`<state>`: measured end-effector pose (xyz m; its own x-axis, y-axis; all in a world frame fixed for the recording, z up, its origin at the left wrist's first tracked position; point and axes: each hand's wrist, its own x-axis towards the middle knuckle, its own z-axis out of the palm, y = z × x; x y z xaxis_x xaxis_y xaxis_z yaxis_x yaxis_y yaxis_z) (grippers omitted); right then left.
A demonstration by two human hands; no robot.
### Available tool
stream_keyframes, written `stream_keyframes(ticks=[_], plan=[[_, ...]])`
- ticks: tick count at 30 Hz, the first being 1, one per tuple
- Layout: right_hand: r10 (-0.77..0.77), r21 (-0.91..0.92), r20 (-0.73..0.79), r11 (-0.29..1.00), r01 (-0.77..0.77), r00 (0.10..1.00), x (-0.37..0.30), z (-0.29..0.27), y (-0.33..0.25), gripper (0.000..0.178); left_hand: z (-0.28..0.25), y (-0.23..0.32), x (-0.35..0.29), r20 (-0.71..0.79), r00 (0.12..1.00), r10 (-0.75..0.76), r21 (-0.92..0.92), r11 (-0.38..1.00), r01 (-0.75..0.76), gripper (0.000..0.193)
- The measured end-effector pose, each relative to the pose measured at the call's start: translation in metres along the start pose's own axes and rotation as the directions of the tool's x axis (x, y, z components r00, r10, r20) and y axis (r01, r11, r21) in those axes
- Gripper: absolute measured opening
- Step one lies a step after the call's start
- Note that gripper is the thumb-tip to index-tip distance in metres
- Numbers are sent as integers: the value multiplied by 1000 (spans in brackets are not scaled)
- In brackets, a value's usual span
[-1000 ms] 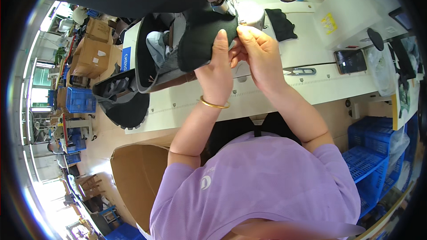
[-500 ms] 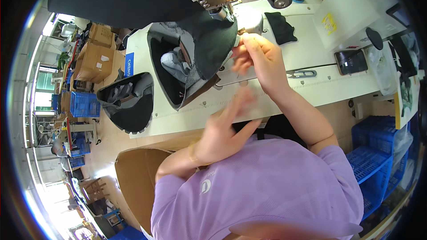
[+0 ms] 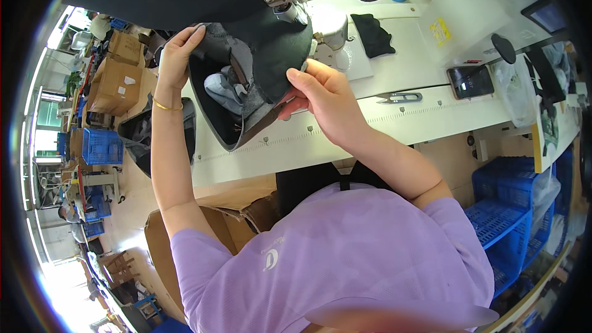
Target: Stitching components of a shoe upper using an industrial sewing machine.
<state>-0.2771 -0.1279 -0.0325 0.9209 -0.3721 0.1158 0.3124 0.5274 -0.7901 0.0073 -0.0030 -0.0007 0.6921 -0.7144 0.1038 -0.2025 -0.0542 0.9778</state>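
A black and grey bag-like fabric piece (image 3: 280, 65) lies under the presser foot of a sewing machine (image 3: 288, 11), its open side showing grey crumpled cloth (image 3: 223, 91) inside. My left hand (image 3: 177, 55) is closed on the upper left rim of this piece, thumb on top. At its right edge, just below the presser foot, my right hand (image 3: 320, 94) pinches the fabric between thumb and fingers. A similar black and grey piece (image 3: 145, 139) hangs at the table's left end, partly behind my left forearm.
Thread snips (image 3: 401, 97) and a phone (image 3: 470, 82) rest on the white table (image 3: 290, 148). A small black fabric piece (image 3: 373, 35) lies behind them. Blue crates (image 3: 499, 216) stand at the lower right. An open cardboard box (image 3: 237, 225) is beside me at the left.
My left hand has moved from in front of my chest up to the fabric's left rim and closed on it. My right hand has shifted down and left along the fabric's edge.
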Motion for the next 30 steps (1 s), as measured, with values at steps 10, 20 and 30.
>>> stream_keyframes(ticks=[10, 20, 30], plan=[[-22, -49, 5, 999, 22, 1000, 5, -12, -10, 26, 6, 12, -46, -186, 982, 42, 103, 994, -23, 24], [-141, -261, -66, 958, 119, 988, -16, 1, -9, 21, 21, 17, -72, -396, 902, 171, 229, 970, -83, 24], [-169, -333, -67, 933, 138, 983, -3, -9, -13, 25, 28, 24, -79, -490, 856, 165, 175, 981, -88, 22]])
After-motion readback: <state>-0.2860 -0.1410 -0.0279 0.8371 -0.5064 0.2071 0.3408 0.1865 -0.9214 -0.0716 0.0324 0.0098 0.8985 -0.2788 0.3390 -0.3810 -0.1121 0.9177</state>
